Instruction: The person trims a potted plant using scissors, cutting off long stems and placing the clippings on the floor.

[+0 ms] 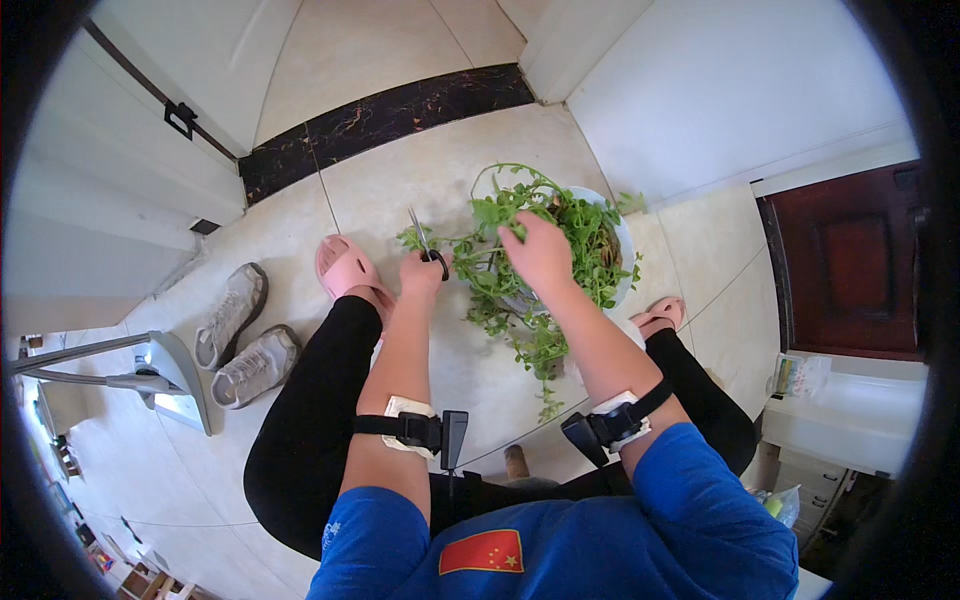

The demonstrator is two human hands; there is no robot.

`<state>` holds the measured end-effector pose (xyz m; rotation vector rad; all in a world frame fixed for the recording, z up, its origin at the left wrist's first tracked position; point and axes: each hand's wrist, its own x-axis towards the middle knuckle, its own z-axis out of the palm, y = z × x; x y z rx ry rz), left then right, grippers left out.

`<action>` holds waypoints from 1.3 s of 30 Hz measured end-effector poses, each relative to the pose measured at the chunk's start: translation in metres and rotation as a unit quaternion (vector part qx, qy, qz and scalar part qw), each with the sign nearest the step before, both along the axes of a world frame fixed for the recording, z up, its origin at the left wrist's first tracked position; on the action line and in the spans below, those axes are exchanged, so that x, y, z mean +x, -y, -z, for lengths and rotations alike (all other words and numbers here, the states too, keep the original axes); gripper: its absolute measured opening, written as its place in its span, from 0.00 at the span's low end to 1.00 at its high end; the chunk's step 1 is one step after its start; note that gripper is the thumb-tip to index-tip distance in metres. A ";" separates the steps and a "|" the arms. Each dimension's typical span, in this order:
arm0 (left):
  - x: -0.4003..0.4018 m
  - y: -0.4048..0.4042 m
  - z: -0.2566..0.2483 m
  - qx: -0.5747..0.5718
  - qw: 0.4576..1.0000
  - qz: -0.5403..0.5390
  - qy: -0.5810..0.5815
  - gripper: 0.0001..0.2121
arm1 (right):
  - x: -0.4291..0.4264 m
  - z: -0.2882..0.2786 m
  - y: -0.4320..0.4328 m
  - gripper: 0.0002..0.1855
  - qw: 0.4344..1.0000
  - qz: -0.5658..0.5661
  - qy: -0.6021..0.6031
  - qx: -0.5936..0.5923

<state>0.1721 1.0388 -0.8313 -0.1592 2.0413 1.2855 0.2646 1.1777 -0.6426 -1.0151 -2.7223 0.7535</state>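
Note:
A leafy green plant [600,225] with trailing stems fills a pale round basin [625,244] on the tiled floor between my feet. My right hand [541,253] reaches in over the foliage, with a bit of green pinched between thumb and fingers. To the left of the plant, my left hand [421,274] holds a pair of scissors [420,228]. Their metal blades point away from me, and a black handle loop sits beside my fingers. A leafy sprig [411,238] shows by the blades. Some stems [544,352] hang over the near side of the basin towards me.
A pair of pale sneakers [247,337] stands left of my pink slipper [346,266]. Beyond them is a grey stand base with metal poles [161,382]. A dark stone threshold [390,124] crosses the far doorway. At right are a white panel [735,97] and a dark red door [847,259].

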 end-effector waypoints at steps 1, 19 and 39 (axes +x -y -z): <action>0.004 -0.004 -0.016 -0.027 0.999 0.027 -0.020 0.18 | 0.008 0.001 -0.009 0.21 0.998 0.033 -0.046 -0.027; 0.012 -0.057 -0.169 0.124 0.900 0.087 -0.408 0.21 | 0.067 -0.009 -0.014 0.14 0.976 -0.166 -0.137 -0.035; -0.004 -0.033 -0.103 0.042 0.958 0.282 0.016 0.19 | 0.104 -0.011 -0.024 0.07 0.955 -0.020 -0.165 -0.245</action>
